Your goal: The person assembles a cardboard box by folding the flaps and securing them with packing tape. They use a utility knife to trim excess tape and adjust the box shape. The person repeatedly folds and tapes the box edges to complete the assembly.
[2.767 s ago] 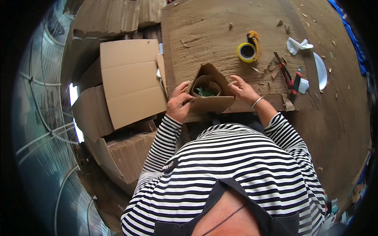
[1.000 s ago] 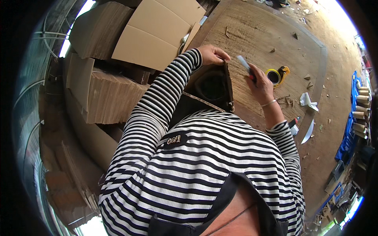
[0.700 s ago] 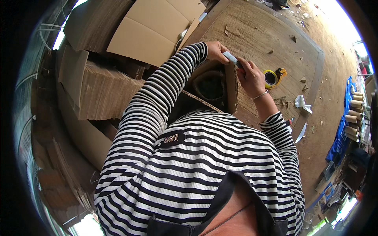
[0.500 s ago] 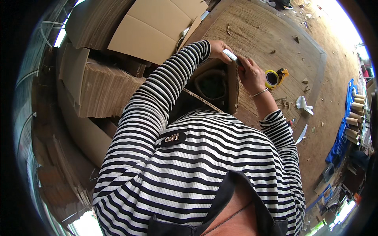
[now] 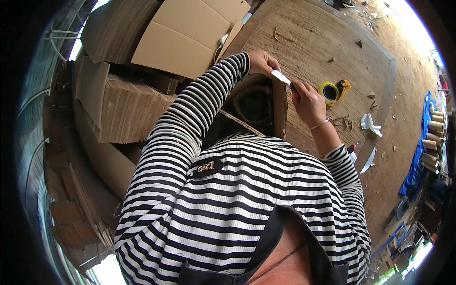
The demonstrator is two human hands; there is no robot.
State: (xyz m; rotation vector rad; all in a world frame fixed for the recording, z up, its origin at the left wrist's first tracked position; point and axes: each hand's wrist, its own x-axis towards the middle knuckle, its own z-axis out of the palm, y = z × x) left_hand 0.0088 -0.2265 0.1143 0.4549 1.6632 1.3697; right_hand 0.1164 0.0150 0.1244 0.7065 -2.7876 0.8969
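My left hand (image 5: 262,63) is closed at the far corner of a cardboard piece (image 5: 280,111), its fingertips pinching one end of a small white strip (image 5: 280,77). My right hand (image 5: 309,102) is wrapped round a small tool with a red handle (image 5: 295,96). A dark part of this tool points toward the strip's other end; its exact kind is hidden by the fingers. The cardboard's upright walls stand close against my body, with a dark rounded hollow (image 5: 255,104) between them. Just right of my right hand lies a yellow tape roll in a dispenser (image 5: 328,93).
A worn wooden board (image 5: 308,38) lies beneath. Crumpled white paper (image 5: 370,125) and scraps rest at its right. Cardboard stacks (image 5: 135,111) and a large flat sheet (image 5: 190,33) are at left. Cardboard tubes (image 5: 433,135) lie on a blue sheet at far right.
My right hand has shifted slightly right and nearer, away from my left hand. The gap between the hands has widened, and more of the white strip shows.
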